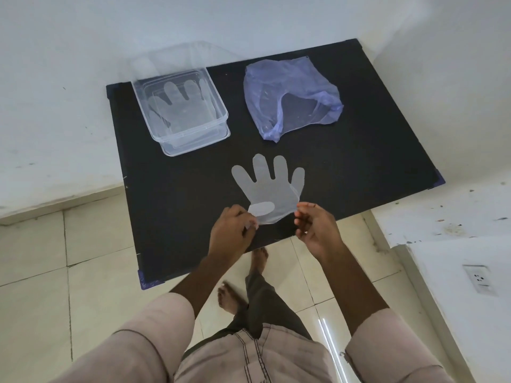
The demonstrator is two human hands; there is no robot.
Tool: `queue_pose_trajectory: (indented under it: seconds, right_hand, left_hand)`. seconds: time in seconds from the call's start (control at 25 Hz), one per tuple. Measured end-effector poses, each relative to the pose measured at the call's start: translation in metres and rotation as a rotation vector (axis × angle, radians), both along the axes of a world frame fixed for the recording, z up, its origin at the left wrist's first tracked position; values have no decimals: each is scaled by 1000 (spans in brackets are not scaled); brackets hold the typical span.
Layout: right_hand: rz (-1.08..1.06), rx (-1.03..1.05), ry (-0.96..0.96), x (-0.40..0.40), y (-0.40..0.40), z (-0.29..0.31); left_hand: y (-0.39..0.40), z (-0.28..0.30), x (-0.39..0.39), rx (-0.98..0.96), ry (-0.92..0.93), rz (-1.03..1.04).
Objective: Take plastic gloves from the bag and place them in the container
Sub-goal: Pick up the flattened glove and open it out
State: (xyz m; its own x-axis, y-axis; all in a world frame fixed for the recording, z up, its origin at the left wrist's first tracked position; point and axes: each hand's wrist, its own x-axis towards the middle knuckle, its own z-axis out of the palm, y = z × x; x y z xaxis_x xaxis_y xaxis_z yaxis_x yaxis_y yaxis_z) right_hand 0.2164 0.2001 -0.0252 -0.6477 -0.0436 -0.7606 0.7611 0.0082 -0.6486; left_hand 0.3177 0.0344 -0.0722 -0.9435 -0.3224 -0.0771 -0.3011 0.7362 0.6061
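A clear plastic glove (269, 186) is spread flat over the near middle of the black tabletop (193, 189), fingers pointing away from me. My left hand (232, 230) pinches its cuff at the left corner. My right hand (318, 225) pinches the cuff's right corner with its fingertips. At the far left stands a clear plastic container (193, 131) with another clear glove (177, 106) lying flat inside. A crumpled blue-violet plastic bag (265, 98) lies at the far middle of the table, its mouth facing me.
The container's clear lid (177, 58) leans against the white wall behind it. The table's near edge is just under my wrists. A white ledge (442, 217) stands to the right, and tiled floor with my bare feet shows below.
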Motion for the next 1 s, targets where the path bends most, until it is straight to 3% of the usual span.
queue_pose_trajectory:
  seconds: [0.08,0.2,0.28,0.48,0.64,0.76,0.88,1.0]
  right_hand:
    - [202,82,213,-5,8,6]
    - [643,466,622,-15,17,7]
    - [753,569,781,-24,11,8]
    - [765,455,883,-43,-14,36]
    - [683,151,857,-46,-28,75]
    - [656,-38,827,-48,-46,110]
    - [646,-162,800,-50,-61,139]
    - [628,-217,793,-52,-71,159]
  left_hand:
    - [-13,13,-11,73,7,-5]
    - [-31,37,-28,146,30,14]
    - [-38,52,-36,160,61,19]
    - [-54,91,-44,295,60,28]
    - [-75,124,-44,664,44,100]
    - [-93,150,-39,853,118,13]
    - [-105,167,-32,874,128,-102]
    - [-112,175,-23,748,69,-173]
